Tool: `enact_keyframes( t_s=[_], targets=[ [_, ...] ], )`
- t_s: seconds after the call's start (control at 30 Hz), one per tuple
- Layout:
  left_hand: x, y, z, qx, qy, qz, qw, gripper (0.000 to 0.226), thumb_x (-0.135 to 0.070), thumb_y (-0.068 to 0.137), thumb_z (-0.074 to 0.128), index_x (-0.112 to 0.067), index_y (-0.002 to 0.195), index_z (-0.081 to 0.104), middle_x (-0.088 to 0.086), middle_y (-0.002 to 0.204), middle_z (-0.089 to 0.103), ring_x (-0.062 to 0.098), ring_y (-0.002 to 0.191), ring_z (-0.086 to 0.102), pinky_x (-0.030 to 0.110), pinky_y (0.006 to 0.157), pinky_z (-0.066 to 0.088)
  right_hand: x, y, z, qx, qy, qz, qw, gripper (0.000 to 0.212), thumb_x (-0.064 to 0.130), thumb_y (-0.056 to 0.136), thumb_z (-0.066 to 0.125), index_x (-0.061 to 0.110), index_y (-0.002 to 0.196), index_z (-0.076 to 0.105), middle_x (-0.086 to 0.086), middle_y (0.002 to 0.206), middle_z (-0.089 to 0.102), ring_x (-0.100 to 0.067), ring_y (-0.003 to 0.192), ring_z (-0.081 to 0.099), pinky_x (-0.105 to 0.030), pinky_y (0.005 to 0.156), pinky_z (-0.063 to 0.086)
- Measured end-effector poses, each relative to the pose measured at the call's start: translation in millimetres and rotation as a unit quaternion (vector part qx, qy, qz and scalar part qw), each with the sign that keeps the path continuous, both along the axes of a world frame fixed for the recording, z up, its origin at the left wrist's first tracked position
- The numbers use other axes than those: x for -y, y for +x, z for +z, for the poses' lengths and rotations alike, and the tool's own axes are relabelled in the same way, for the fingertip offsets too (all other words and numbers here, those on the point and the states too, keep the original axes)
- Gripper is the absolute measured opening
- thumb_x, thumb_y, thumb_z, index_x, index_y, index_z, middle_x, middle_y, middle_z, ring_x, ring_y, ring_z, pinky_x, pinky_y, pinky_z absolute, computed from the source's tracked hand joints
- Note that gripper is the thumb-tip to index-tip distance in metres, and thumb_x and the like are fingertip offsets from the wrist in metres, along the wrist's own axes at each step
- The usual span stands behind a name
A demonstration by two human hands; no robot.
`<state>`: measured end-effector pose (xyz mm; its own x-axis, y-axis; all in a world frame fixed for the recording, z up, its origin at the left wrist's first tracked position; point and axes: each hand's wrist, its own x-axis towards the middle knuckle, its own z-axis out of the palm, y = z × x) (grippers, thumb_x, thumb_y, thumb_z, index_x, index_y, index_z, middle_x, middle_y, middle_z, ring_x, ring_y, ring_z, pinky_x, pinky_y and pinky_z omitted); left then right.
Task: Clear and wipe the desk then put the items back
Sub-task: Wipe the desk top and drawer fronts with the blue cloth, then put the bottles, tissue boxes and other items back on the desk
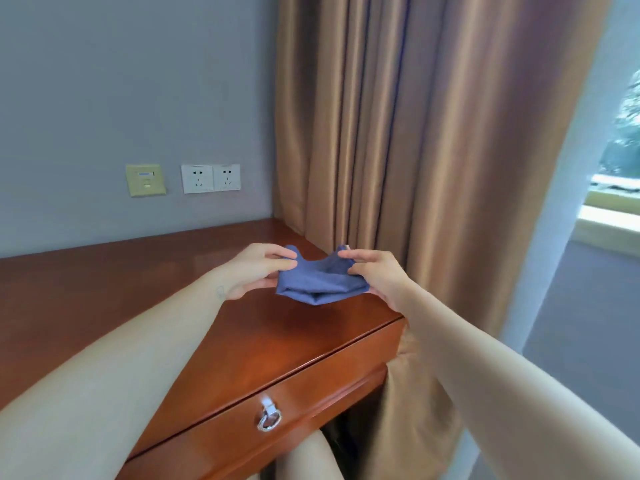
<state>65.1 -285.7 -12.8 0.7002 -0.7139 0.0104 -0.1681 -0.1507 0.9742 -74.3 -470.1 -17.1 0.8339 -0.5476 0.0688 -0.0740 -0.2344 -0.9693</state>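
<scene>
A blue cloth (320,284), folded and sagging in the middle, hangs just above the right end of the reddish wooden desk (138,292). My left hand (254,270) pinches its left edge between thumb and fingers. My right hand (375,277) pinches its right edge the same way. Both forearms reach in from the bottom of the view. The cloth's lower fold sits very close to the desk top; whether it touches is unclear.
A drawer with a metal ring pull (269,419) runs along the desk's front. Tan curtains (398,133) hang right beside the desk's right end. Wall sockets (210,178) and a yellowish wall plate (145,180) sit above the desk. A window (620,161) is at far right.
</scene>
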Motion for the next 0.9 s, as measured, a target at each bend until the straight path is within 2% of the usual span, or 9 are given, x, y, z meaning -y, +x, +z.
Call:
enact_keyframes(
  t_s=[0.1,0.2,0.27,0.33,0.47,0.53,0.7,0.8,0.9],
  targets=[
    [33,-22,4,-0.016,-0.030,-0.049,0.998,0.017,-0.010,0.091,0.066,-0.013,0.108,0.067,0.005,0.104,0.069,0.011,0.087,0.070,0.022,0.072,0.054,22,-35,10,0.009,0.003,-0.048,0.999,0.039,-0.007,0.086,0.047,0.012,0.109,0.072,-0.001,0.072,0.065,-0.007,0.052,0.057,-0.020,0.056,0.051],
    [65,-43,8,-0.027,-0.049,-0.102,0.993,0.015,-0.010,0.090,0.066,-0.011,0.105,0.066,0.004,0.100,0.068,0.010,0.084,0.069,0.023,0.075,0.053,43,-69,20,0.006,-0.018,-0.070,0.997,0.037,-0.005,0.088,0.047,0.013,0.107,0.072,-0.004,0.076,0.063,-0.003,0.044,0.053,-0.015,0.047,0.045],
    [84,-55,11,-0.027,-0.052,-0.131,0.990,0.014,-0.010,0.089,0.066,-0.012,0.103,0.065,0.005,0.099,0.065,0.012,0.085,0.067,0.026,0.082,0.053,58,-87,22,0.007,-0.032,-0.078,0.996,0.038,-0.003,0.087,0.047,0.018,0.103,0.074,-0.002,0.086,0.067,-0.005,0.054,0.058,-0.020,0.058,0.050],
    [101,-65,14,-0.023,-0.047,-0.154,0.987,0.012,-0.011,0.089,0.066,-0.014,0.101,0.064,0.004,0.098,0.065,0.013,0.088,0.066,0.028,0.086,0.052,72,-102,22,0.003,-0.034,-0.084,0.996,0.038,-0.001,0.086,0.048,0.022,0.096,0.076,-0.006,0.088,0.071,-0.014,0.065,0.060,-0.028,0.066,0.051],
    [123,-79,21,-0.015,-0.037,-0.187,0.982,0.013,-0.012,0.090,0.066,-0.014,0.102,0.064,0.002,0.095,0.066,0.012,0.089,0.067,0.027,0.082,0.052,88,-122,27,-0.013,-0.030,-0.090,0.995,0.037,-0.001,0.087,0.049,0.021,0.101,0.074,-0.002,0.074,0.068,-0.006,0.054,0.060,-0.018,0.049,0.047],
    [130,-83,25,-0.013,-0.036,-0.197,0.980,0.013,-0.011,0.090,0.066,-0.014,0.102,0.063,0.002,0.094,0.067,0.013,0.089,0.067,0.027,0.083,0.052,94,-126,30,-0.021,-0.035,-0.085,0.996,0.037,-0.001,0.087,0.049,0.021,0.102,0.075,0.001,0.074,0.068,-0.004,0.052,0.059,-0.017,0.047,0.045],
    [134,-87,31,-0.022,-0.049,-0.219,0.974,0.010,-0.016,0.090,0.066,-0.017,0.098,0.061,0.000,0.093,0.064,0.015,0.092,0.066,0.032,0.094,0.049,105,-130,41,-0.019,-0.038,-0.076,0.996,0.036,0.003,0.084,0.053,0.028,0.090,0.078,-0.003,0.089,0.073,-0.013,0.072,0.064,-0.025,0.060,0.050],
    [133,-93,28,-0.028,-0.044,-0.251,0.967,0.010,-0.017,0.090,0.066,-0.019,0.096,0.059,0.002,0.096,0.063,0.016,0.094,0.066,0.030,0.089,0.051,107,-138,43,-0.006,-0.046,-0.088,0.995,0.035,0.003,0.081,0.055,0.029,0.086,0.078,-0.007,0.098,0.074,-0.019,0.079,0.064,-0.031,0.066,0.047],
    [138,-107,24,-0.033,-0.058,-0.265,0.962,0.010,-0.016,0.090,0.066,-0.021,0.093,0.058,0.003,0.098,0.063,0.016,0.092,0.065,0.028,0.084,0.051,105,-154,43,0.022,-0.040,-0.102,0.994,0.036,0.000,0.081,0.053,0.026,0.085,0.078,0.008,0.096,0.075,-0.015,0.087,0.067,-0.025,0.068,0.050]
  ],
)
